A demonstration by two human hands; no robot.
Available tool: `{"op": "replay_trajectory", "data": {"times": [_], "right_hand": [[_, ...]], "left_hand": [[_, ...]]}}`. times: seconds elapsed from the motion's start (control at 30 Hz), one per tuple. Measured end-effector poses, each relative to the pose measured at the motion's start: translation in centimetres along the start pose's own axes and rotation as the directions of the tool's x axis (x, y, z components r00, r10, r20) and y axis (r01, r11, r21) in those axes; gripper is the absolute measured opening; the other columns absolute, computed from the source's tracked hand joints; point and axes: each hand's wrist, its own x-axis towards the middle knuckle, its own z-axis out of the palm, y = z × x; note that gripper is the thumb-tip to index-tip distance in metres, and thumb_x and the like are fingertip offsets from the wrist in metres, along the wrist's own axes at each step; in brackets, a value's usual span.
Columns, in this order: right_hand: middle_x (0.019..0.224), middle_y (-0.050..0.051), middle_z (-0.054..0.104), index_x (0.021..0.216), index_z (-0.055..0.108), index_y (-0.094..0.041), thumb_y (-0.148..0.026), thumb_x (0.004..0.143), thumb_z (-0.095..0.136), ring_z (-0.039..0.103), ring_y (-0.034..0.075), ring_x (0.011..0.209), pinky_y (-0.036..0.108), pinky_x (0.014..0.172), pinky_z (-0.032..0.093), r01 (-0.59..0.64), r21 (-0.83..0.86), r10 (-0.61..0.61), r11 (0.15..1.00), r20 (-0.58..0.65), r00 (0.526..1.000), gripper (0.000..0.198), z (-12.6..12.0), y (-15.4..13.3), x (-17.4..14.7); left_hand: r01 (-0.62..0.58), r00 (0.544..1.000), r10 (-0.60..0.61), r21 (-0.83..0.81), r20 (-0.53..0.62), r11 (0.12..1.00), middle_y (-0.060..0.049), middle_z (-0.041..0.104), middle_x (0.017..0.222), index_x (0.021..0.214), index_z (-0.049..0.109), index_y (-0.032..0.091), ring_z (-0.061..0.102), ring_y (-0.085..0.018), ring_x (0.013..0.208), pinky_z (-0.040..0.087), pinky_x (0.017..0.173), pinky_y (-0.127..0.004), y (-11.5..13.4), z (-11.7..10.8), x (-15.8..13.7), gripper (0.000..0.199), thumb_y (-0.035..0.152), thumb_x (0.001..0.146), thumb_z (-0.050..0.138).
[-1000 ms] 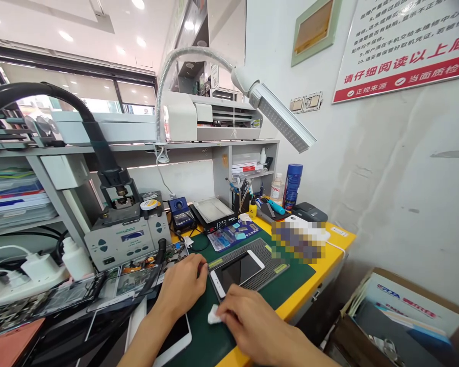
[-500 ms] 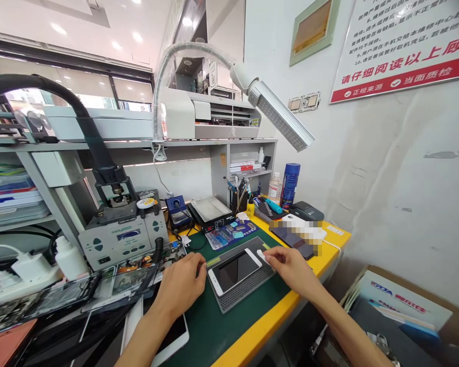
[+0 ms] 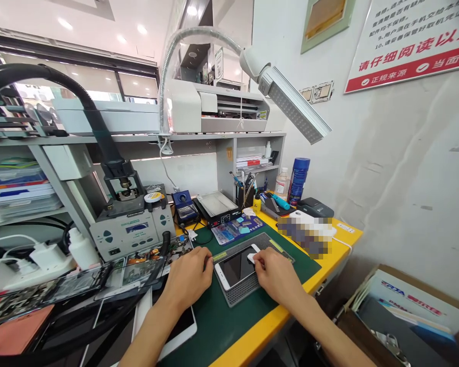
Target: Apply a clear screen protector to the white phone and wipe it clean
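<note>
A white-framed smartphone [image 3: 235,270] with a dark screen lies face up on a grey perforated pad [image 3: 235,297]. My right hand [image 3: 276,272] pinches a small white wad [image 3: 251,257], perhaps a folded wipe, against the upper right part of the screen. At the pad's left edge, my left hand [image 3: 191,278] is closed with thumb and fingertips together. Its fingertips are beside the pad's corner; what they grip, if anything, is hidden. Under the pad is a dark green mat [image 3: 222,336] on the yellow table.
Left of the mat stands a grey rework station [image 3: 132,232]; a white tablet [image 3: 183,336] lies below my left forearm. Behind the pad are a blue card [image 3: 233,230], a black heating plate [image 3: 218,209] and a pen holder [image 3: 245,193]. A lamp [image 3: 294,104] hangs above.
My right hand has moved left with the white wad, from beside the phone onto its screen. My left hand stays at the pad's edge. The camera view has shifted slightly.
</note>
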Motion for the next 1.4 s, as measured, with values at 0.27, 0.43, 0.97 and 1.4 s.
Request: {"op": "replay_trajectory", "data": {"times": [0.27,0.43,0.97,1.4], "right_hand": [[0.091,0.006,0.061,0.090,0.066,-0.020,-0.014,0.089,0.044,0.059,0.019,0.077,0.027,0.062,0.036,0.219,0.113,-0.223,0.969,0.018,0.975,0.023,2.2,-5.9,-3.7],[0.087,0.001,0.064,0.089,0.068,-0.023,-0.019,0.088,0.051,0.060,0.015,0.074,0.023,0.063,0.039,0.214,0.402,-0.249,0.890,0.037,0.968,0.018,1.1,-4.3,-2.8],[0.090,0.010,0.065,0.089,0.069,-0.016,-0.020,0.094,0.044,0.063,0.021,0.081,0.027,0.062,0.037,-0.089,-0.092,0.086,0.992,-0.035,0.996,0.026,-0.1,1.2,0.8],[0.096,0.012,0.067,0.098,0.072,-0.015,-0.018,0.095,0.042,0.064,0.022,0.087,0.026,0.066,0.039,0.106,-0.106,-0.099,0.989,0.067,0.993,0.030,0.0,-0.5,3.1]], "left_hand": [[-0.002,1.000,0.002,0.003,-0.012,1.000,0.000,0.068,0.086,0.088,0.061,0.025,0.064,-0.020,0.079,0.034,0.064,-0.030,-0.2,0.3,0.1,0.018,0.027,0.091,0.043],[0.041,0.999,-0.041,-0.002,0.002,0.999,0.001,0.069,0.088,0.088,0.060,0.026,0.064,-0.021,0.079,0.035,0.064,-0.030,-0.4,0.1,0.1,0.017,0.028,0.091,0.044],[-0.003,1.000,0.004,-0.013,0.019,1.000,-0.002,0.068,0.087,0.089,0.061,0.024,0.063,-0.020,0.076,0.035,0.063,-0.029,-0.1,-0.1,0.1,0.020,0.028,0.093,0.042],[-0.013,0.999,0.014,-0.023,0.030,1.000,-0.002,0.068,0.090,0.090,0.062,0.024,0.063,-0.020,0.079,0.036,0.063,-0.030,-0.1,0.0,0.0,0.020,0.029,0.093,0.043]]}}
